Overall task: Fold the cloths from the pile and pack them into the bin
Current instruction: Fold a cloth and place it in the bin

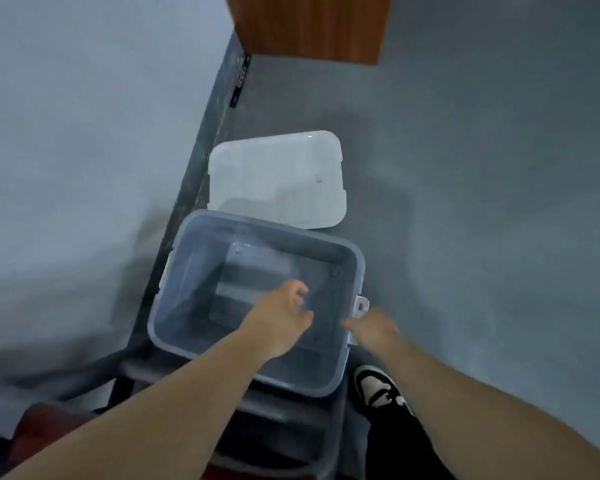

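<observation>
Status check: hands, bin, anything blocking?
Left hand over the bin, holding nothing. Right hand at its right rim, hold unclear in blur. Bin looks empty, lid off, lying on floor beyond. Nothing blocking the opening.

Left hand [284, 317] hovers over the clear bin [274, 229], right hand [371, 329] at its rim, white lid [278, 178] lying beyond.

bin [360, 271]: translucent grey | lid [278, 174]: white | shoe [378, 386]: black-and-white | floor [482, 202]: grey | panel [309, 26]: reddish-brown
</observation>
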`<move>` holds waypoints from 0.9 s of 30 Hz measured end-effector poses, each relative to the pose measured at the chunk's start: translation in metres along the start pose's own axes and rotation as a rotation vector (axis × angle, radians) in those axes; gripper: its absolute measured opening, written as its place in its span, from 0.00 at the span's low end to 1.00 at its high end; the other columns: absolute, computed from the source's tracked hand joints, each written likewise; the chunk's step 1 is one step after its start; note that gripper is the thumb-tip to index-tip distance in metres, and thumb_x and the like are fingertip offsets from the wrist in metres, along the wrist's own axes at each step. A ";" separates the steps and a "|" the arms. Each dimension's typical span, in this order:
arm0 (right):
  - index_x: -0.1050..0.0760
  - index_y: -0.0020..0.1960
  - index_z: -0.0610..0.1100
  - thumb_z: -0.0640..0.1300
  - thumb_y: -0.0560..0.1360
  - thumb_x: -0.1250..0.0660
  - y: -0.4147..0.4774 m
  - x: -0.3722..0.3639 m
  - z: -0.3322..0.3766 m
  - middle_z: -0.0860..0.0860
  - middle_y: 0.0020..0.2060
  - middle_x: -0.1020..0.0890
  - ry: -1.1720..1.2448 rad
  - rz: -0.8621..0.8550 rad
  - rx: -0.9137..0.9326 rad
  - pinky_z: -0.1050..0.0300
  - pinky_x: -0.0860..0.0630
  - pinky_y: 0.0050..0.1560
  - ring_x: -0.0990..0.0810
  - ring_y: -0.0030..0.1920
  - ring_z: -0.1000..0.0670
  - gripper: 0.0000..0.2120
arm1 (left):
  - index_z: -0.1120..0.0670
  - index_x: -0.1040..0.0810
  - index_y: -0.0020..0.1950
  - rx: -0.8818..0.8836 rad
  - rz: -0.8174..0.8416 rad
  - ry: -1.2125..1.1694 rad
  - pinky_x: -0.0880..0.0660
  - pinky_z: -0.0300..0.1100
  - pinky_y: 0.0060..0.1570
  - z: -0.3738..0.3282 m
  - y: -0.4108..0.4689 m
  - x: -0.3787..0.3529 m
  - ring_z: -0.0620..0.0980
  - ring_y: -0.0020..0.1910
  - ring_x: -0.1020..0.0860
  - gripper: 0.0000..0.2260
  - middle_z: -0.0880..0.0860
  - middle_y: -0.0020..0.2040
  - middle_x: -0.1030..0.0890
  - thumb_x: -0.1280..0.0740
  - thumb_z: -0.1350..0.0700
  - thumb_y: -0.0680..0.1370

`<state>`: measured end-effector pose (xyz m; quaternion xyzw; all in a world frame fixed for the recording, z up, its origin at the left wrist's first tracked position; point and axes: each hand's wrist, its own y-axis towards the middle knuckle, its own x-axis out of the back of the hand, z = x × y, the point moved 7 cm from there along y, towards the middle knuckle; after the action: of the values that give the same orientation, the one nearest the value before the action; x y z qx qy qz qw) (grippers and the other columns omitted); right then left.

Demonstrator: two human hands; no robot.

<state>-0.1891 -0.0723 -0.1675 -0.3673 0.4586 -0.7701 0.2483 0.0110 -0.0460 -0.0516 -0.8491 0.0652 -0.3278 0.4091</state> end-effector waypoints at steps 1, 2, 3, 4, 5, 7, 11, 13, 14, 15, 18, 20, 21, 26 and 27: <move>0.21 0.61 0.40 0.54 0.76 0.27 0.020 -0.021 -0.020 0.44 0.55 0.16 -0.011 0.043 -0.066 0.54 0.22 0.48 0.19 0.45 0.47 0.21 | 0.45 0.31 0.70 0.010 0.033 0.006 0.27 0.41 0.51 0.007 0.015 -0.019 0.46 0.55 0.24 0.18 0.43 0.63 0.25 0.34 0.49 0.80; 0.21 0.64 0.39 0.56 0.77 0.29 0.035 -0.037 -0.034 0.44 0.58 0.17 -0.008 0.077 -0.119 0.53 0.22 0.54 0.18 0.52 0.44 0.24 | 0.46 0.30 0.69 0.021 0.051 0.022 0.28 0.41 0.50 0.012 0.026 -0.034 0.46 0.55 0.24 0.17 0.43 0.63 0.25 0.34 0.49 0.81; 0.22 0.67 0.38 0.57 0.79 0.30 0.048 -0.058 -0.048 0.43 0.60 0.18 -0.010 0.137 -0.157 0.52 0.22 0.58 0.18 0.57 0.43 0.26 | 0.46 0.30 0.69 0.030 0.080 0.038 0.28 0.40 0.49 0.020 0.037 -0.050 0.46 0.55 0.23 0.16 0.43 0.64 0.25 0.34 0.49 0.81; 0.23 0.68 0.37 0.58 0.80 0.33 0.059 -0.075 -0.057 0.41 0.62 0.19 0.019 0.157 -0.169 0.51 0.23 0.61 0.19 0.61 0.42 0.27 | 0.46 0.29 0.68 0.047 0.112 0.040 0.28 0.41 0.49 0.030 0.048 -0.065 0.47 0.56 0.23 0.16 0.44 0.64 0.25 0.34 0.49 0.81; 0.24 0.69 0.37 0.57 0.82 0.35 0.067 -0.088 -0.059 0.40 0.63 0.19 0.018 0.161 -0.155 0.49 0.23 0.63 0.20 0.63 0.40 0.27 | 0.47 0.29 0.68 0.060 0.131 0.040 0.27 0.41 0.49 0.037 0.054 -0.078 0.47 0.56 0.23 0.15 0.45 0.65 0.25 0.35 0.49 0.81; 0.25 0.70 0.36 0.55 0.82 0.37 0.079 -0.093 -0.064 0.38 0.62 0.19 0.035 0.064 -0.152 0.50 0.22 0.59 0.19 0.62 0.38 0.26 | 0.46 0.30 0.70 0.079 0.184 0.073 0.28 0.41 0.51 0.048 0.067 -0.100 0.46 0.56 0.24 0.17 0.46 0.66 0.25 0.35 0.48 0.81; 0.26 0.69 0.36 0.52 0.82 0.40 0.089 -0.033 -0.090 0.36 0.62 0.19 0.060 -0.152 -0.181 0.50 0.25 0.55 0.20 0.61 0.35 0.24 | 0.45 0.37 0.79 0.103 0.310 0.178 0.30 0.41 0.56 0.052 0.079 -0.133 0.48 0.59 0.25 0.25 0.51 0.73 0.28 0.37 0.45 0.82; 0.24 0.66 0.34 0.51 0.82 0.40 0.091 0.022 -0.117 0.35 0.62 0.19 0.067 -0.242 -0.226 0.49 0.25 0.55 0.20 0.61 0.34 0.23 | 0.46 0.41 0.81 0.096 0.393 0.260 0.31 0.41 0.61 0.051 0.082 -0.150 0.51 0.67 0.27 0.27 0.51 0.78 0.33 0.39 0.43 0.83; 0.24 0.66 0.33 0.51 0.81 0.39 0.090 0.053 -0.135 0.34 0.62 0.20 0.069 -0.298 -0.251 0.48 0.25 0.57 0.20 0.62 0.33 0.23 | 0.46 0.43 0.82 0.091 0.422 0.314 0.33 0.42 0.65 0.051 0.085 -0.158 0.51 0.72 0.30 0.28 0.51 0.79 0.35 0.40 0.41 0.83; 0.26 0.67 0.32 0.50 0.81 0.38 0.089 0.081 -0.153 0.33 0.64 0.21 0.073 -0.368 -0.264 0.47 0.25 0.58 0.21 0.63 0.33 0.23 | 0.45 0.43 0.82 0.090 0.442 0.367 0.35 0.44 0.70 0.051 0.089 -0.165 0.52 0.75 0.33 0.29 0.51 0.81 0.38 0.41 0.40 0.83; 0.35 0.73 0.37 0.48 0.78 0.31 0.061 0.141 -0.191 0.37 0.71 0.31 -0.095 -0.641 -0.225 0.40 0.30 0.67 0.31 0.70 0.33 0.29 | 0.44 0.45 0.82 0.090 0.504 0.516 0.41 0.53 0.77 0.043 0.099 -0.194 0.54 0.79 0.41 0.29 0.50 0.82 0.43 0.45 0.38 0.82; 0.35 0.75 0.42 0.51 0.74 0.28 0.048 0.135 -0.186 0.42 0.73 0.33 -0.273 -0.616 0.034 0.41 0.31 0.71 0.33 0.71 0.36 0.33 | 0.43 0.45 0.82 0.052 0.523 0.625 0.41 0.56 0.76 0.029 0.102 -0.217 0.55 0.79 0.41 0.28 0.49 0.82 0.42 0.47 0.39 0.83; 0.33 0.76 0.45 0.52 0.74 0.27 0.050 0.114 -0.181 0.44 0.73 0.32 -0.296 -0.462 0.166 0.43 0.31 0.72 0.32 0.72 0.39 0.34 | 0.43 0.44 0.82 0.021 0.515 0.684 0.41 0.57 0.76 0.021 0.102 -0.226 0.55 0.79 0.41 0.27 0.49 0.82 0.42 0.47 0.39 0.83; 0.26 0.71 0.54 0.53 0.80 0.36 0.062 0.036 -0.190 0.50 0.68 0.21 -0.623 0.032 0.289 0.50 0.24 0.64 0.23 0.66 0.43 0.20 | 0.46 0.39 0.80 -0.044 0.456 0.785 0.40 0.58 0.74 -0.008 0.093 -0.257 0.57 0.75 0.37 0.26 0.51 0.78 0.35 0.41 0.48 0.81; 0.24 0.68 0.53 0.53 0.81 0.37 0.061 0.041 -0.190 0.49 0.64 0.19 -0.651 -0.011 0.304 0.50 0.23 0.61 0.21 0.63 0.42 0.16 | 0.47 0.38 0.79 -0.050 0.429 0.790 0.38 0.57 0.74 -0.011 0.090 -0.257 0.58 0.74 0.36 0.26 0.52 0.77 0.34 0.40 0.50 0.80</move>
<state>-0.3615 -0.0300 -0.2666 -0.5546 0.2339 -0.6736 0.4289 -0.1809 -0.0146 -0.2428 -0.6358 0.3991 -0.5327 0.3907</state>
